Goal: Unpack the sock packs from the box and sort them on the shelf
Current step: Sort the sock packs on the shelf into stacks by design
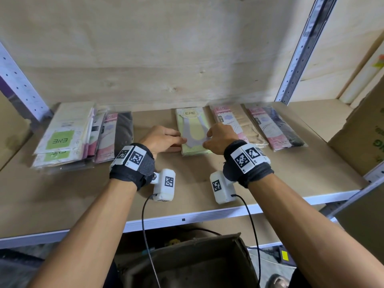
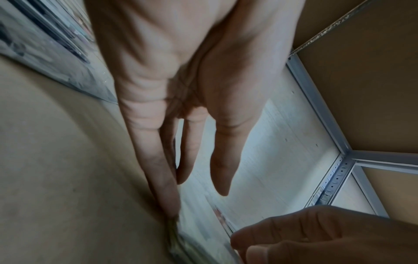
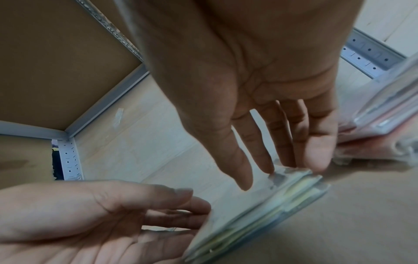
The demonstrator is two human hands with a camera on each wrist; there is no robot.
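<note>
Left hand (image 1: 161, 137): lying flat with straight fingers, pressing the left edge of the yellow-green sock pack stack (image 1: 193, 129).
Right hand (image 1: 221, 138): fingers extended, touching the stack's right edge.
Stack: sitting mid-shelf (image 1: 280, 175), between the hands.
Box (image 1: 187, 265): standing below the shelf.

Both forearms reach forward, roughly parallel, each wrist wrapped in a black band carrying white marker blocks. Left hand (image 1: 161, 138) lies palm inward, fingers (image 2: 158, 160) straight and extended, tips low. Right hand (image 1: 220, 138) mirrors it, palm inward, fingers (image 3: 316, 142) nearly straight, thumb apart. The hands face each other, close, not touching.
</note>
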